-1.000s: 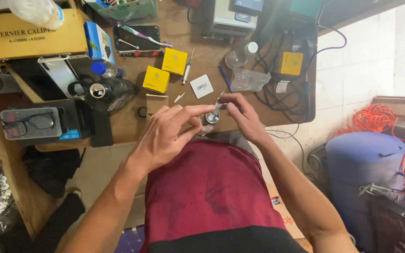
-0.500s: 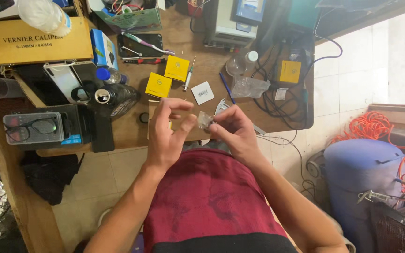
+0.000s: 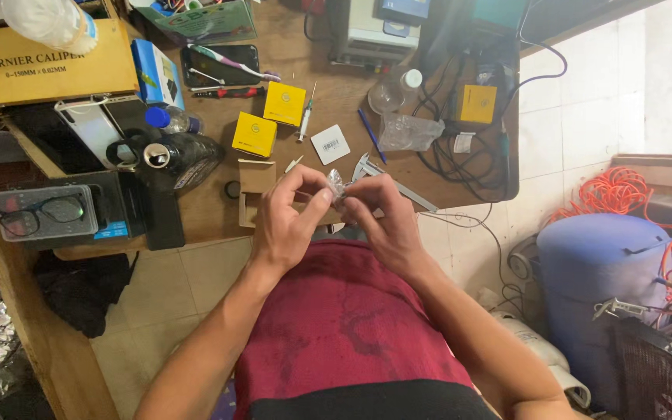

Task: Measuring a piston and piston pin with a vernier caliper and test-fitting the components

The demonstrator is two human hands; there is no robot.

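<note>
Both my hands meet over my lap at the near edge of the wooden workbench (image 3: 219, 214). My left hand (image 3: 285, 214) and my right hand (image 3: 379, 218) pinch a small clear plastic bag (image 3: 337, 184) between their fingertips. What is inside the bag is too small to tell. A metal caliper (image 3: 394, 183) lies on the bench just beyond my right hand. An open brown cardboard box (image 3: 256, 187) sits under my left fingers.
Two yellow boxes (image 3: 270, 117), a white tag (image 3: 330, 144), a syringe (image 3: 306, 117), a black bottle (image 3: 176, 155), a glasses case (image 3: 44, 214), a long wooden case (image 3: 44, 66) and a soldering station with cables (image 3: 472, 117) crowd the bench. A blue tank (image 3: 600, 280) and orange cord (image 3: 612, 190) stand right.
My hands have drawn closer together and slightly nearer my body, still working the small plastic bag. The view has shifted a little.
</note>
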